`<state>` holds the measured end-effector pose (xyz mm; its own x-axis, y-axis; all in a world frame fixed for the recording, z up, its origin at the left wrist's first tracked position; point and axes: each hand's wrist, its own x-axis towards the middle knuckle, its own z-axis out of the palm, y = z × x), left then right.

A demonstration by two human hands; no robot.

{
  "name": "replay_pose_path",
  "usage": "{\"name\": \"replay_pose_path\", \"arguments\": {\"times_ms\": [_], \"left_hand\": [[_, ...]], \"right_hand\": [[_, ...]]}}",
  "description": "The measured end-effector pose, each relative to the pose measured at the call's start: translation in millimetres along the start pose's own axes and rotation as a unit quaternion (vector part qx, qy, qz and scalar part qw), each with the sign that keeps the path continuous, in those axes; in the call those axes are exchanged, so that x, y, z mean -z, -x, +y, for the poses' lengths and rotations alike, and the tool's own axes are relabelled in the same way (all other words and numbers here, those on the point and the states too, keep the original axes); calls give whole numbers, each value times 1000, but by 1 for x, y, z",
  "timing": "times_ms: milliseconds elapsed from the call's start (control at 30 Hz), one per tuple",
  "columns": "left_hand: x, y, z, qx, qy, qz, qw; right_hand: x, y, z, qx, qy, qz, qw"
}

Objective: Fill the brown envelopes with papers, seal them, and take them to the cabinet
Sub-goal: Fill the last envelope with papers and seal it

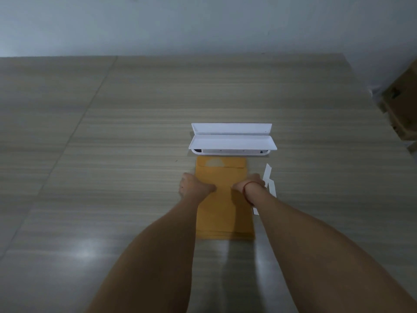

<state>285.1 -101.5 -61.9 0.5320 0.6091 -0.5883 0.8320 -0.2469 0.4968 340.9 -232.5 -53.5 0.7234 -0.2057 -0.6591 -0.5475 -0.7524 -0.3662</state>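
Note:
A stack of brown envelopes [222,199] lies on the wooden table, its long side running away from me. The top envelope's flap end, with a pale half-round notch, points toward a white tray. My left hand [194,184] grips the stack's left edge near the far end, fingers curled under and hidden. My right hand [250,182], with a red string on its wrist, grips the right edge opposite.
A white plastic tray [232,141] with an upright back stands just beyond the envelopes. White paper strips [269,179] lie to the right of my right hand. Cardboard boxes [401,105] stand past the table's right edge. A grey wall runs behind the table [112,143].

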Motion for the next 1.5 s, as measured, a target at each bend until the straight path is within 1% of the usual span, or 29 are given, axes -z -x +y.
{"name": "replay_pose_path", "arguments": {"times_ms": [67,133,200,233,267,400,500,567,700,800,867,967,1033,1100,1200,1333,1500], "left_hand": [[9,5,-7,11,57,-35,998],[15,17,-14,13,82,-76,994],[20,32,-25,-1,87,-86,992],[23,39,-31,-14,86,-77,993],[24,43,-35,-27,89,-65,994],[32,76,-45,-89,93,-4,992],[33,109,-54,-155,76,57,983],[29,128,-62,-203,87,91,971],[24,156,-73,-264,106,123,951],[20,166,-76,-285,110,131,943],[13,169,-84,-274,101,128,948],[-2,167,-98,-247,83,103,960],[-5,165,-98,-249,76,96,961],[-1,165,-91,-264,80,100,956],[3,168,-89,-281,84,104,951],[-3,169,-112,-276,71,90,954],[13,176,-98,-287,64,78,953]], "right_hand": [[0,7,2,-1,4,-40,999],[0,16,3,2,-10,-88,996],[0,31,4,16,-28,-135,990],[1,39,6,32,-36,-140,989],[1,42,7,53,-42,-134,989],[6,70,29,185,-56,-70,979],[16,101,51,249,-91,-18,964],[21,115,66,284,-120,1,951],[28,137,92,339,-157,30,927],[31,145,107,347,-169,51,921],[29,147,115,338,-146,53,928],[20,143,127,316,-118,38,941],[19,140,129,313,-107,40,943],[21,139,127,312,-98,61,943],[20,141,128,317,-117,92,937],[4,143,142,309,-119,61,941],[14,152,139,300,-133,76,942]]}}
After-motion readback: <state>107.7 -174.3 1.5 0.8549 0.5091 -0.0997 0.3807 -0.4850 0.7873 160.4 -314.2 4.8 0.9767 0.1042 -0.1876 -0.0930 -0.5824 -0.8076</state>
